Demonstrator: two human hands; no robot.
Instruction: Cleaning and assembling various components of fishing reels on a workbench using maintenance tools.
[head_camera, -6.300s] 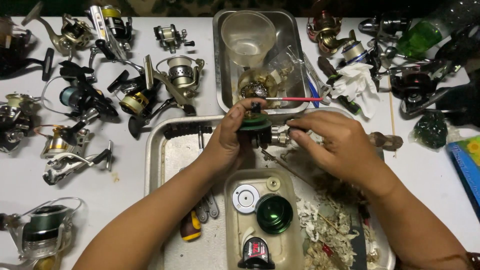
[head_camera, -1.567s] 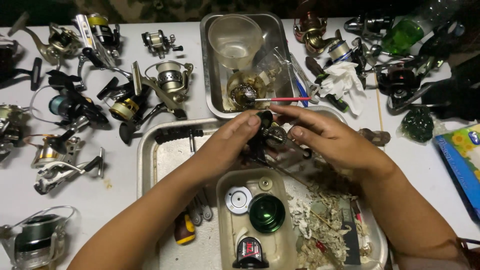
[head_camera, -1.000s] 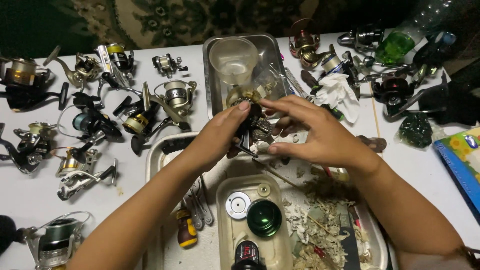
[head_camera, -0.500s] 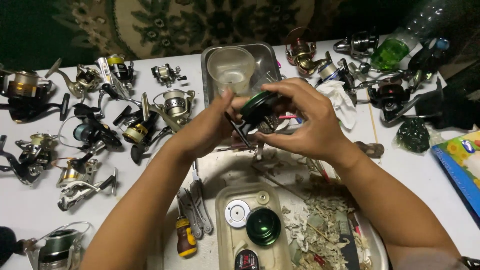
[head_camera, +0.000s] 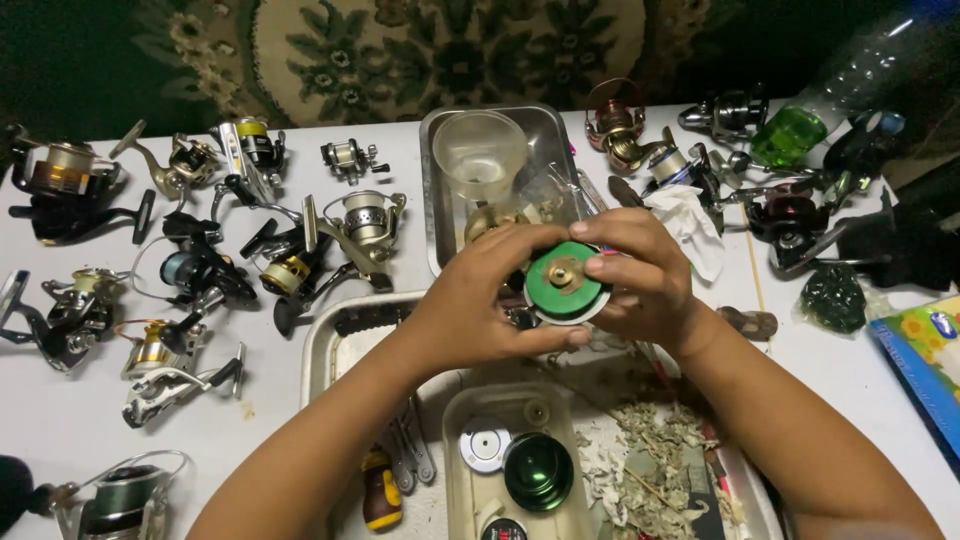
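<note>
— What are the hands on?
— Both grip a round green fishing-reel spool with a brass centre (head_camera: 563, 283), held up over the far end of the big metal tray (head_camera: 322, 345). The left hand (head_camera: 480, 305) cups it from the left and below, fingers curled tight; the right hand (head_camera: 645, 275) closes on it from the right, one fingertip lying across the green face.
— And round about?
— Just nearer, in the tray, a clear plastic tub (head_camera: 455, 460) holds a dark green cap (head_camera: 538, 470) and a white disc (head_camera: 485, 448). Farther off, a smaller steel tray (head_camera: 432, 190) carries a clear plastic cup (head_camera: 480, 155). Spinning reels (head_camera: 190, 270) crowd the white table (head_camera: 60, 400) at left — more lie far right.
</note>
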